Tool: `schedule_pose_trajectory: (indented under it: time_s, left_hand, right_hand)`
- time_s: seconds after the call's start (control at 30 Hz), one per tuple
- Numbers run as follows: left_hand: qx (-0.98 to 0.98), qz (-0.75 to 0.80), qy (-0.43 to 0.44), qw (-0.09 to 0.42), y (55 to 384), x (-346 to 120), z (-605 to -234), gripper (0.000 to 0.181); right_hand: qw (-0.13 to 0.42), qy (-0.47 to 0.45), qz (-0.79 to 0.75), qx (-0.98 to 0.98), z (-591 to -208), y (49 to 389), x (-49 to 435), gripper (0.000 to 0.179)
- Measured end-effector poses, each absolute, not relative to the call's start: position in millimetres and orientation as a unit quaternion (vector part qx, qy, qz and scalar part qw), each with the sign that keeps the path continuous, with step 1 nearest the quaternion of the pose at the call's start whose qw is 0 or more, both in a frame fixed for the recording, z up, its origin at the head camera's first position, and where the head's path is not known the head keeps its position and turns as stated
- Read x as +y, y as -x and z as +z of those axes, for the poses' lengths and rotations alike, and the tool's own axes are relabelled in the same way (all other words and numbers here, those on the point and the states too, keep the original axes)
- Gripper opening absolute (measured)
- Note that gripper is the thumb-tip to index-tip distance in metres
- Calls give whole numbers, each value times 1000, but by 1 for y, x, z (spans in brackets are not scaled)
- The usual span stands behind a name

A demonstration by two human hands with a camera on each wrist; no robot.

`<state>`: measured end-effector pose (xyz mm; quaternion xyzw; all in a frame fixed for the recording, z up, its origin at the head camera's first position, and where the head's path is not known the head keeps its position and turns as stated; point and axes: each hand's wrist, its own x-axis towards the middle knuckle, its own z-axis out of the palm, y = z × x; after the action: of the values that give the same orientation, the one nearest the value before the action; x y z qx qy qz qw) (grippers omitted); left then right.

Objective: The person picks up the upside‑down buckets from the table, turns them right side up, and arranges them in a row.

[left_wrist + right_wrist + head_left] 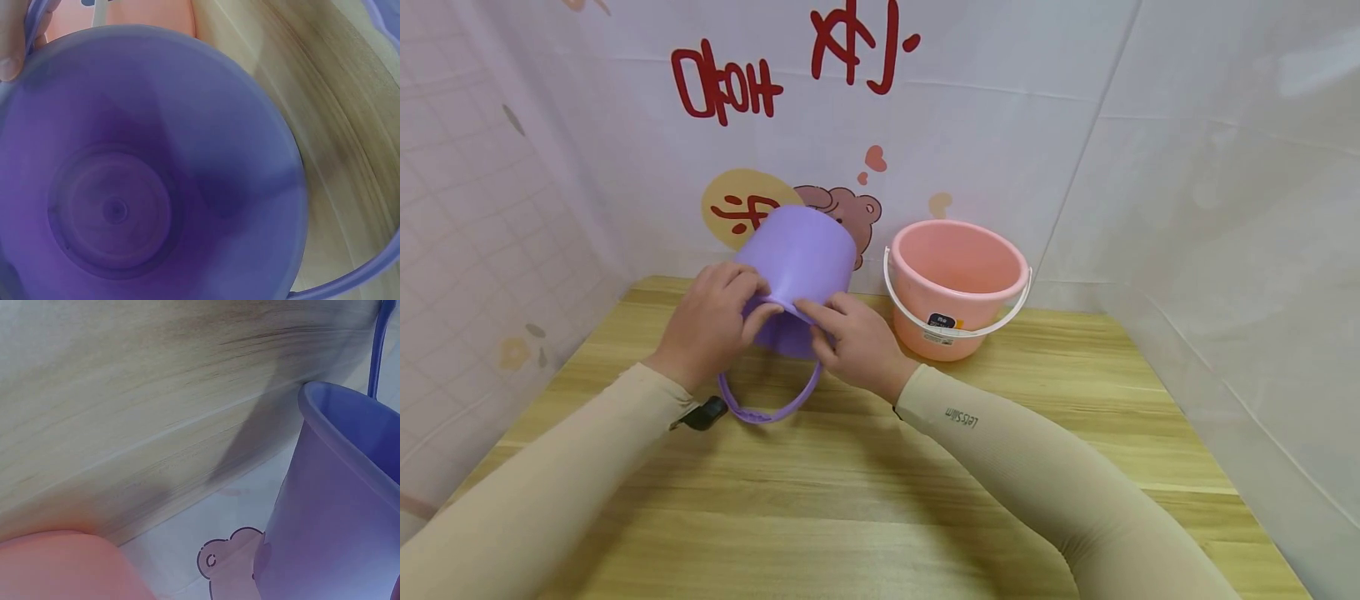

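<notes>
A purple bucket (801, 250) is tipped over on its side, its mouth toward me and its base toward the back wall. My left hand (703, 321) pinches the upper rim, thumb on one side and fingers on the other. Close beside it, my right hand (865, 346) grips the same rim with thumb and fingers. A purple handle (771, 414) hangs down from the mouth to the table. The left wrist view looks straight into the bucket's hollow inside (212, 125), with fingers (11, 44) at its rim. In the right wrist view the bucket's outer wall (331, 506) shows.
A pink bucket (917, 321) with a white handle (973, 334) stands upright to the right, near the back wall. All this is on a wood-grain table (820, 517). White printed sheets (1000, 133) with red writing and a cartoon bear hang behind and at both sides.
</notes>
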<state>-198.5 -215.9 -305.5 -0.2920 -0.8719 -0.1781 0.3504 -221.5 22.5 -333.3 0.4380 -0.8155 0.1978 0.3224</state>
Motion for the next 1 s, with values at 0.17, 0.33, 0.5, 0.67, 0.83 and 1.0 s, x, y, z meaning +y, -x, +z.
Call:
schedule_pose_trajectory:
  time_s: [0.17, 0.33, 0.5, 0.67, 0.83, 1.0]
  left_hand:
    - [-872, -183, 291, 349, 199, -215, -305, 26]
    - [-869, -192, 288, 352, 199, -213, -304, 27]
    - [-868, -203, 283, 355, 199, -212, -304, 26]
    - [-867, -212, 276, 357, 200, -212, -305, 27]
    - [-870, -218, 269, 352, 201, -215, -306, 31]
    - [-875, -216, 260, 348, 202, -217, -306, 35]
  right_hand:
    - [319, -437, 197, -818, -333, 221, 23, 38]
    - [310, -435, 198, -822, -334, 219, 22, 38]
    - [311, -437, 198, -820, -334, 218, 21, 39]
    - [304, -435, 201, -824, -334, 217, 21, 40]
    - [292, -430, 203, -830, -335, 218, 23, 41]
    - [294, -429, 204, -829, -336, 219, 24, 41]
